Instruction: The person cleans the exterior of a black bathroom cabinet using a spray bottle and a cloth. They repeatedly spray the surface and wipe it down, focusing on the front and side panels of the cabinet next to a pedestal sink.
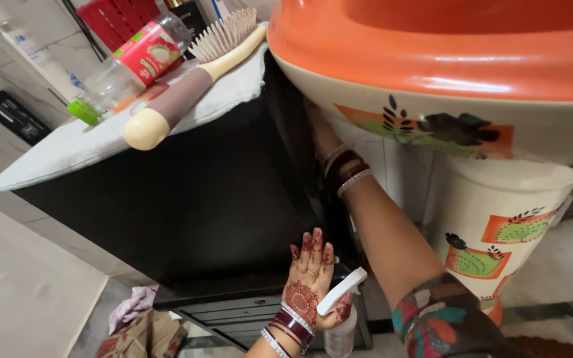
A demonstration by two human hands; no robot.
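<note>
The sink (432,59) looks like glossy glazed ceramic, orange rim catching light. Spray bottle (341,311) is clear plastic with a smooth white trigger. Towel (67,142) is soft matt cloth, the hairbrush (187,83) smooth plastic, the cabinet (180,199) plain matt black.

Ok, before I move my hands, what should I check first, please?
1. Left hand grip on the spray bottle: not ok, the fingers are spread and only the thumb hooks it.
2. Right hand in sight: cannot tell, it is mostly hidden beside the basin.
3. Brush on the towel: ok, it lies flat.
4. Plastic bottle closed: ok, the green cap is on and it lies on its side.
</note>
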